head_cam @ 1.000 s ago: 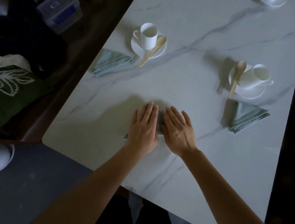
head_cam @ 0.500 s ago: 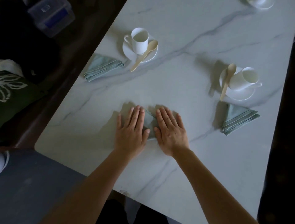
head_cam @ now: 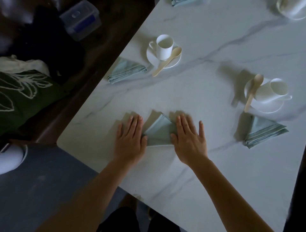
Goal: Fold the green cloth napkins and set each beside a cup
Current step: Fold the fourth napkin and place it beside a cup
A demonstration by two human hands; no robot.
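Note:
A pale green napkin point(head_cam: 159, 130) folded into a triangle lies flat on the white marble table point(head_cam: 207, 173). My left hand point(head_cam: 130, 139) lies flat with straight fingers over its left corner. My right hand point(head_cam: 188, 139) lies flat over its right corner, fingers spread. A white cup on a saucer point(head_cam: 164, 47) with a wooden spoon point(head_cam: 167, 62) has a folded green napkin point(head_cam: 126, 71) to its left. A second cup on a saucer point(head_cam: 271, 91) with a wooden spoon point(head_cam: 253, 91) has a folded napkin point(head_cam: 263, 130) in front of it.
Another cup point(head_cam: 291, 8) and a napkin edge point(head_cam: 180, 2) show at the far table edge. A clear plastic box point(head_cam: 81, 19) and a green patterned cushion point(head_cam: 21, 96) lie off the table's left side. A dark grey surface point(head_cam: 41, 185) lies at lower left.
My hands have slid apart across the napkin, the left one leftward and the right one rightward. The middle of the folded triangle is now uncovered.

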